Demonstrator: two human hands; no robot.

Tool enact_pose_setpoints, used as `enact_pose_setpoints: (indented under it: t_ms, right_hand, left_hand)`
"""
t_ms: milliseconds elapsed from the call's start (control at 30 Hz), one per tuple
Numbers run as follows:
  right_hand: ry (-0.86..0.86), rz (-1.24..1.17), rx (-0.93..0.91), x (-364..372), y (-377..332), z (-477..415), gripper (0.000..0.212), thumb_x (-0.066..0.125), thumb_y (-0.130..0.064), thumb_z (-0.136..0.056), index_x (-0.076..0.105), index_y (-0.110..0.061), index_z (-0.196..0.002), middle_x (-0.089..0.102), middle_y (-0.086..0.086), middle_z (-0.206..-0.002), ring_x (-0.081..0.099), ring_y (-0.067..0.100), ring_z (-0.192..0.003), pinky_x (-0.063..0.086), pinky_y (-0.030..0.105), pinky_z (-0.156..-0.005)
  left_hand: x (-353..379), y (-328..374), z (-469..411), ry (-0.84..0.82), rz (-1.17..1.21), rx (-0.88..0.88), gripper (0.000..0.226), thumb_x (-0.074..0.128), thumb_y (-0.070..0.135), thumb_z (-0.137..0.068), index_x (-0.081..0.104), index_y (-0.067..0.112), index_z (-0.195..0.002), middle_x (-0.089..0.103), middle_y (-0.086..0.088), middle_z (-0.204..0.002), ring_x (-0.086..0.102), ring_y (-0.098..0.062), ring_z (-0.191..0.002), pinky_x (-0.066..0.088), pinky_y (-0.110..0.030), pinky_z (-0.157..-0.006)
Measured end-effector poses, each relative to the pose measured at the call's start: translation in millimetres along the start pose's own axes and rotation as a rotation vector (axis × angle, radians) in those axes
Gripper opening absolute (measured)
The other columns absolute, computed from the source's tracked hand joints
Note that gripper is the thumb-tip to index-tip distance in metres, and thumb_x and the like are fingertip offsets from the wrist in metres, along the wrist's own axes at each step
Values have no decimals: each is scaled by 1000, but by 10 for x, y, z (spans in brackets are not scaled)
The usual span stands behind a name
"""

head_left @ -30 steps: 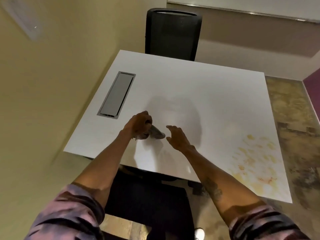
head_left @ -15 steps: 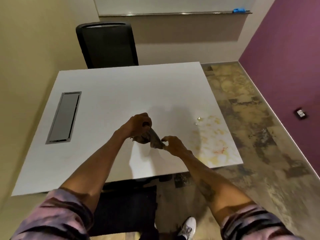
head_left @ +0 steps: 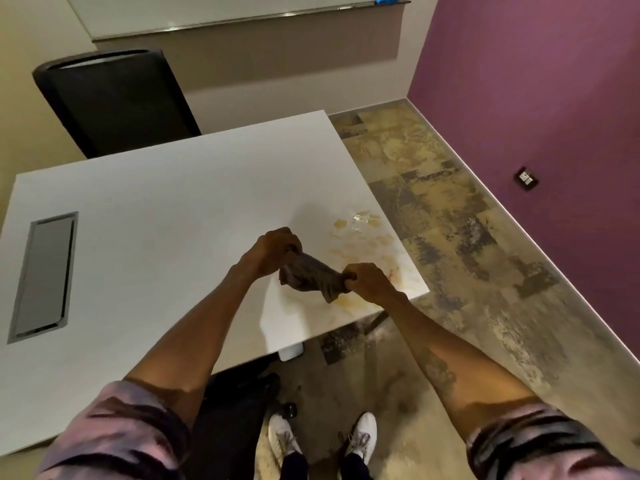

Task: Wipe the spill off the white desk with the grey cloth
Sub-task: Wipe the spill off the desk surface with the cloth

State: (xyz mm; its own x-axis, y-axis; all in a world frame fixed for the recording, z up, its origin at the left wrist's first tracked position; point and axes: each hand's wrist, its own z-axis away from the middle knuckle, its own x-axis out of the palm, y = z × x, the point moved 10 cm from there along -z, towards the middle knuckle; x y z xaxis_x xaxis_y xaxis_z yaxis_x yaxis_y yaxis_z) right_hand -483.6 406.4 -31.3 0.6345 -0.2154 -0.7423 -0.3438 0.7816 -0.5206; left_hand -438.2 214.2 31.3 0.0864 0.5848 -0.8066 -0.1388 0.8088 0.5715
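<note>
A crumpled grey cloth (head_left: pixel 311 276) is stretched between both my hands, just above the white desk (head_left: pixel 166 209). My left hand (head_left: pixel 272 249) grips its left end and my right hand (head_left: pixel 365 280) is closed on its right end. A yellowish spill (head_left: pixel 360 233) with wet patches and faint reddish smears spreads over the desk's right near corner, right behind and under my right hand.
A grey cable hatch (head_left: pixel 43 275) is set into the desk's left side. A black chair (head_left: pixel 114 98) stands behind the desk. Another dark chair (head_left: pixel 228 420) sits under the near edge by my white shoes (head_left: pixel 360 434). A purple wall (head_left: pixel 540 116) runs along the right.
My right hand has gone from open beside the cloth to gripping its end. Both hands with the cloth have shifted right toward the spill, and the view turned right.
</note>
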Motion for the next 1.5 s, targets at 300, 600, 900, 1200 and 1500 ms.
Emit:
enact_pose_setpoints:
  t_ms: [300, 600, 900, 1200, 1500]
  right_hand:
    - [190, 190, -14, -473, 263, -274, 24, 59, -17, -92, 72, -12, -111, 67, 11, -111, 64, 30, -101, 50, 35, -81]
    - [161, 421, -156, -157, 311, -546, 25, 54, -20, -98, 68, -8, -116, 60, 13, -115, 64, 35, -98, 54, 42, -85]
    - [61, 500, -98, 398, 890, -314, 30, 44, -17, -102, 68, -15, -122, 58, 9, -124, 59, 29, -111, 51, 40, -95]
    - [49, 485, -38, 476, 1081, -293, 29, 55, -9, -97, 65, -19, -122, 58, 6, -124, 54, 27, -115, 47, 39, -96]
    - [302, 78, 28, 605, 916, -325, 32, 50, 2, -95, 76, -13, -104, 72, 5, -112, 62, 26, -106, 50, 42, -96]
  left_hand:
    - [138, 181, -199, 174, -14, 40, 20, 59, -4, -88, 73, 4, -100, 66, -11, -102, 61, -30, -92, 53, -43, -82]
    - [965, -283, 86, 50, -108, -27, 26, 58, 6, -94, 72, 11, -115, 68, -12, -124, 61, -35, -104, 47, -37, -89]
    - [1958, -167, 331, -266, -60, 0, 33, 68, 10, -88, 68, 15, -120, 63, -2, -128, 55, -22, -123, 42, -30, -109]
    - [2138, 9, 346, -284, -103, 187, 26, 66, 26, -95, 69, 21, -120, 64, 1, -124, 56, -18, -120, 43, -27, -106]
    - [1772, -392, 170, -151, -90, 156, 11, 66, 14, -94, 76, 12, -99, 71, -5, -109, 62, -28, -108, 45, -35, -98]
